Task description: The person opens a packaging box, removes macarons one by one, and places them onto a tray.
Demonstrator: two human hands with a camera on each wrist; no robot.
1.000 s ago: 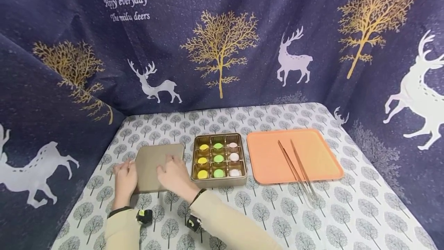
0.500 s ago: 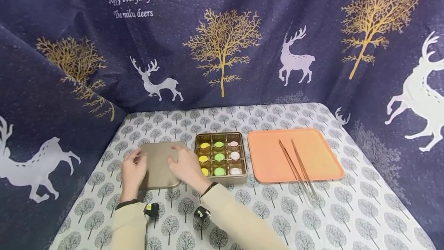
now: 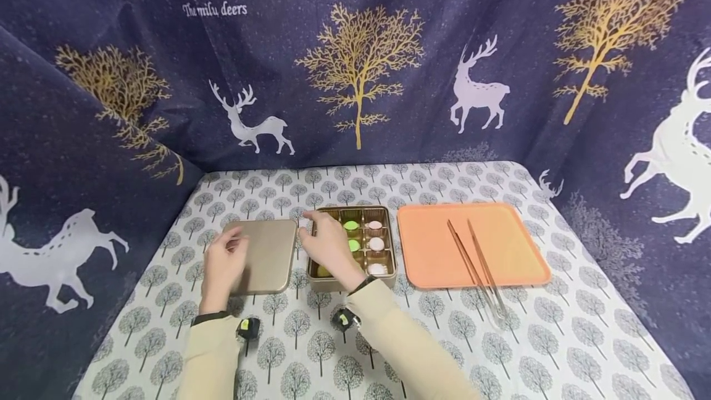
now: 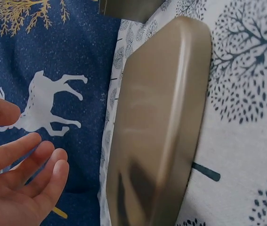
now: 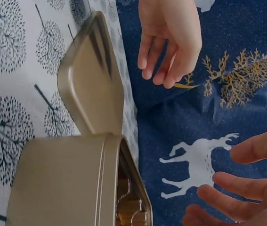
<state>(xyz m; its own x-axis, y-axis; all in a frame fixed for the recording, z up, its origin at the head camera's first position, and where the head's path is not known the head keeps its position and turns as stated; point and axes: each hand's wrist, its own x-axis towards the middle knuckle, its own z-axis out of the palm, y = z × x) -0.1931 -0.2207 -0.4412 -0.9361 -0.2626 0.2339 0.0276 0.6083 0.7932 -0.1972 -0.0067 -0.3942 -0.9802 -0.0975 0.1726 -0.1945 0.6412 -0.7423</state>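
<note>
A flat, rounded-corner metal lid [image 3: 272, 255] lies on the tablecloth at the left. My left hand [image 3: 224, 261] hovers over its left side, fingers loosely bent and holding nothing; the left wrist view has them apart from the lid [image 4: 147, 117]. Beside the lid stands a matching tin box [image 3: 326, 285], divided into compartments of small round sweets. My right hand [image 3: 331, 249] is over the box's left part with spread fingers and nothing in them. It hides most of the yellow sweets, while green sweets [image 3: 354, 245] and pale pink sweets [image 3: 376, 244] show.
An orange tray [image 3: 428, 258] lies to the right of the box. Long metal tweezers [image 3: 463, 251] rest across it, their joined end over the front edge. A dark blue curtain [image 3: 266, 66] with deer and trees surrounds the table.
My right hand has left the lid and moved right, over the box. My left hand has come off the lid's left edge and shifted slightly right above it.
</note>
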